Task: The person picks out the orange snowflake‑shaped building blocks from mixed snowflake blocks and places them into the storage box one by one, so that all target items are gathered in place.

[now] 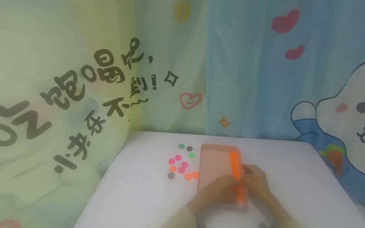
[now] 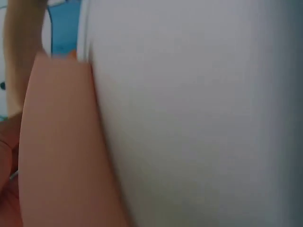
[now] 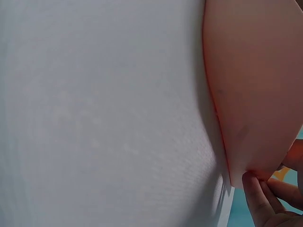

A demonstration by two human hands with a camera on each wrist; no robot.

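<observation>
A shallow salmon-pink tray (image 1: 215, 164) lies on the white table, with a column of orange flower-shaped pieces (image 1: 233, 164) along its right side. My left hand (image 1: 225, 190) reaches across the tray, its blurred fingers at the lower part of the column. At the tray's right edge is my right hand (image 1: 255, 179), fingers bent close to the left hand's fingertips. In the right wrist view its fingers (image 3: 258, 201) lie against the tray's outer wall (image 3: 255, 90). A thin pale line shows by fingers at the left wrist view's edge. I cannot tell what either hand holds.
Left of the tray, loose flower pieces in pink (image 1: 178, 157), green (image 1: 191, 155), dark grey (image 1: 170, 175) and orange (image 1: 188, 176) are scattered on the white table (image 1: 137, 196). Printed curtains (image 1: 239, 63) hang behind and beside the table.
</observation>
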